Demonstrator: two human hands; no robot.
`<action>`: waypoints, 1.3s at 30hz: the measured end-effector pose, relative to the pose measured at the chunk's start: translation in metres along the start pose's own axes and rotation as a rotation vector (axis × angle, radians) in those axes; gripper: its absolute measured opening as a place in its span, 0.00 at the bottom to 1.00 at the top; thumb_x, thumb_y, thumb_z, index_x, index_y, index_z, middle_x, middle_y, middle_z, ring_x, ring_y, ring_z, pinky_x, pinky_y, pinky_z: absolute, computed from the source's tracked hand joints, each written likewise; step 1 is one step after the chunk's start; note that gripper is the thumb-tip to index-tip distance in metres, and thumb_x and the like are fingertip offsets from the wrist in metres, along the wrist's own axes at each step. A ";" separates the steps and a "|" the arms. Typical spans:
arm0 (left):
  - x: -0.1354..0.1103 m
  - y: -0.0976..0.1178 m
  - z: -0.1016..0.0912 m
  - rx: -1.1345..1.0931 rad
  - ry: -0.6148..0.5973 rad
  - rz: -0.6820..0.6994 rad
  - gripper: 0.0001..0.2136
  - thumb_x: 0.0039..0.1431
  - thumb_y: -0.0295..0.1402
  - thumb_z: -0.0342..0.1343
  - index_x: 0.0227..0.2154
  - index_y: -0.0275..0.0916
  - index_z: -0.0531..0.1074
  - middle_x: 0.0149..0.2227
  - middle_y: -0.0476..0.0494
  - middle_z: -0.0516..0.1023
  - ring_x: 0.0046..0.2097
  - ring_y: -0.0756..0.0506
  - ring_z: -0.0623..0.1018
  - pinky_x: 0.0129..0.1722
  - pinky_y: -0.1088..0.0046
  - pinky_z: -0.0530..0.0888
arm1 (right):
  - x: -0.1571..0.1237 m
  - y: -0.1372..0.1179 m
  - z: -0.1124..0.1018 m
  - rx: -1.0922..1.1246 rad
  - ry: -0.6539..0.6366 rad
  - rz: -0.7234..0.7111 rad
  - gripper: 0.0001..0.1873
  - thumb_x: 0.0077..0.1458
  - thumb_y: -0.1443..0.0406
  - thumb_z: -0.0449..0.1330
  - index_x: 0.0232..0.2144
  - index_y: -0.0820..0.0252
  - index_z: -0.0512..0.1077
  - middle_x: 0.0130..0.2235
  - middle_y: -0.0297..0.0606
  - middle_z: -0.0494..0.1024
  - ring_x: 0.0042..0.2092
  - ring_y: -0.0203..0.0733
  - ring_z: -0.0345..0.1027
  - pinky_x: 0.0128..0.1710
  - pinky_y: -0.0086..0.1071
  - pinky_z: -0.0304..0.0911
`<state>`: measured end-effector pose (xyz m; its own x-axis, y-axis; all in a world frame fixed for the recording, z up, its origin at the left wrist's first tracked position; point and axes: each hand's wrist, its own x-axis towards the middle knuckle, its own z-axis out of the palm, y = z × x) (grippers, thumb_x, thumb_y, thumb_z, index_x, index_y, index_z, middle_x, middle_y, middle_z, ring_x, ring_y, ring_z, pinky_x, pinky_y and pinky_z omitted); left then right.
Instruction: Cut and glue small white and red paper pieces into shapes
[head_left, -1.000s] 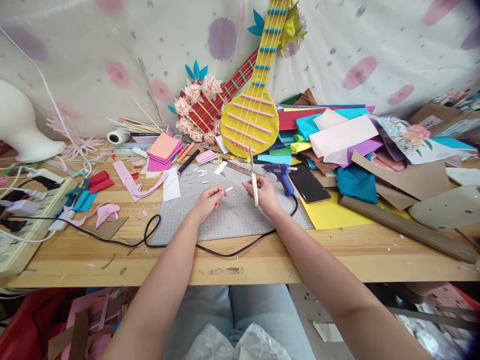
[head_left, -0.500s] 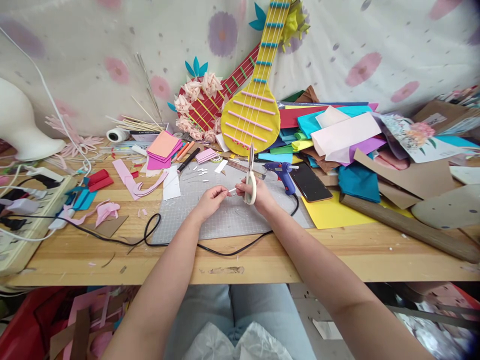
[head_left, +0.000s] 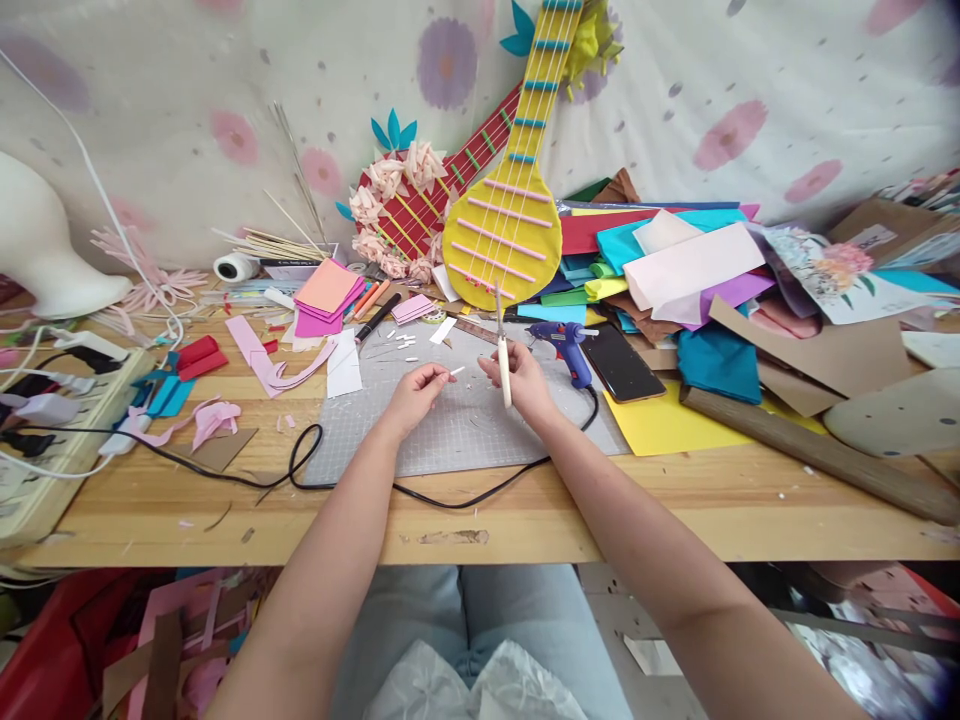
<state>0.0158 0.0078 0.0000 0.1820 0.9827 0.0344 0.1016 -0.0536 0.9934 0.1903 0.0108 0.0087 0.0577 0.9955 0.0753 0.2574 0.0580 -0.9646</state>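
Note:
My left hand (head_left: 415, 392) pinches a small white strip (head_left: 455, 371) above the grey cutting mat (head_left: 450, 430). A few centimetres to the right, my right hand (head_left: 525, 385) grips cream-handled scissors (head_left: 501, 345), blades closed and pointing up. Several small white cut pieces (head_left: 403, 342) lie on the mat just beyond my hands. A blue glue gun (head_left: 566, 345) rests right of the scissors, its black cord (head_left: 360, 480) looping across the mat's near edge.
A yellow paper guitar (head_left: 506, 225) and a red one lean on the wall. A phone (head_left: 619, 365), yellow sheet (head_left: 660, 420) and coloured paper pile (head_left: 675, 265) fill the right. Pink paper squares (head_left: 326, 298), scraps and a power strip (head_left: 52, 440) lie left.
The scissors met the strip half a second ago, then drew apart from it; their blades now stand upright again. My left hand keeps the strip and has barely moved.

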 end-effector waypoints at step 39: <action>0.000 0.002 -0.004 -0.265 -0.005 -0.044 0.09 0.47 0.37 0.56 0.27 0.36 0.67 0.18 0.56 0.59 0.22 0.56 0.59 0.29 0.77 0.65 | -0.015 0.001 0.002 -1.049 0.057 -0.322 0.20 0.52 0.49 0.49 0.33 0.59 0.61 0.29 0.40 0.75 0.31 0.45 0.68 0.26 0.31 0.45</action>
<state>0.0125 0.0088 0.0021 0.1875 0.9822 -0.0091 -0.1498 0.0378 0.9880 0.1877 -0.0039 0.0065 -0.1223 0.9386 0.3227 0.9592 0.1953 -0.2046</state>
